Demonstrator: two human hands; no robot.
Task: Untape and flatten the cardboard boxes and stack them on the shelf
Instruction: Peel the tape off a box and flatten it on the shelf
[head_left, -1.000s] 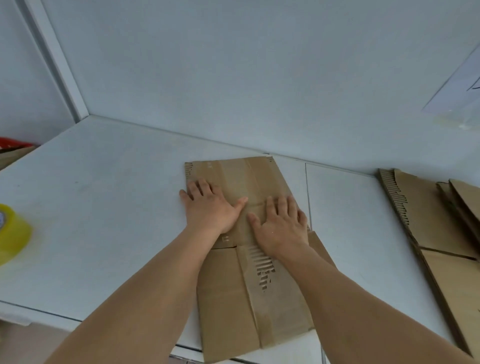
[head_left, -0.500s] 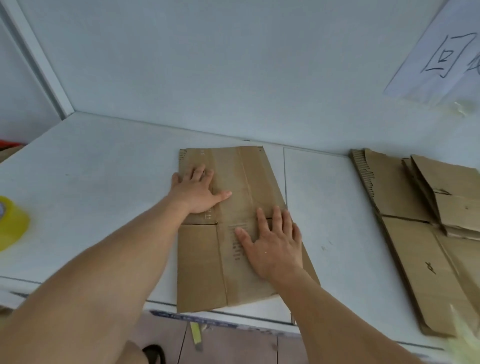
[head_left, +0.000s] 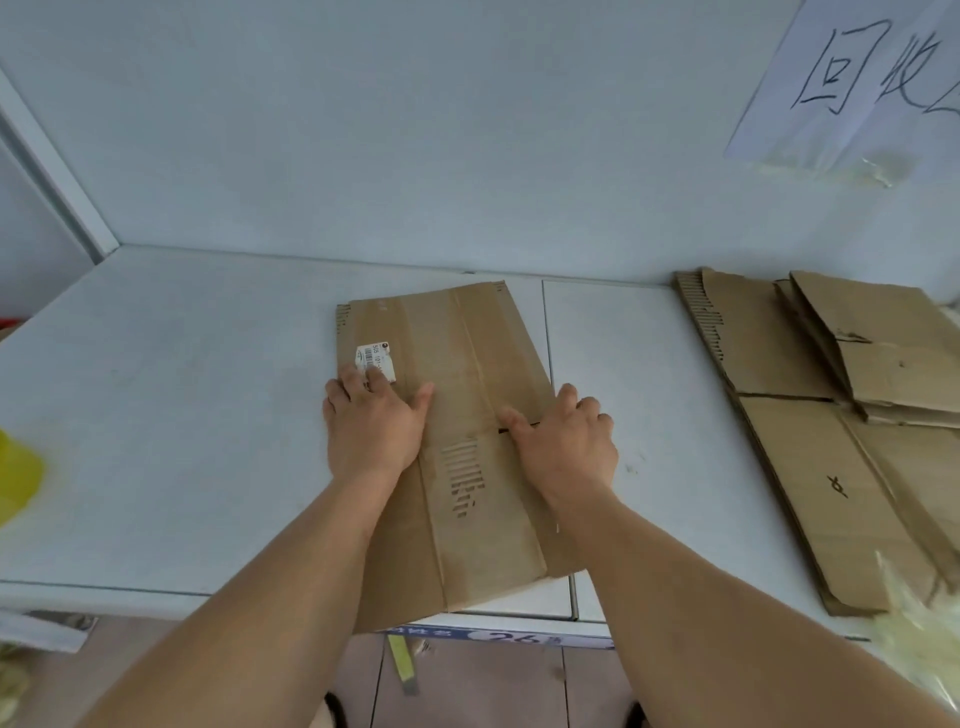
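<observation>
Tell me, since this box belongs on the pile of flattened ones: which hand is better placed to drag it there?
Probably the right hand: it curls over the flattened box's right edge, nearest the pile. The left hand lies flat on the far side.

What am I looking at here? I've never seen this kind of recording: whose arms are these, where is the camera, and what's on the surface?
There is no machine: a person wears one wide-angle camera on the head, looking forward and down at two bare arms. The left hand lies flat on a flattened cardboard box, fingers touching a white label. The right hand rests at the box's right edge, fingers curled over it. The box lies on a white shelf, its near end overhanging the front edge. To the right lies a pile of flattened boxes. Something yellow sits blurred at the far left. A handwritten paper sign hangs on the wall.
</observation>
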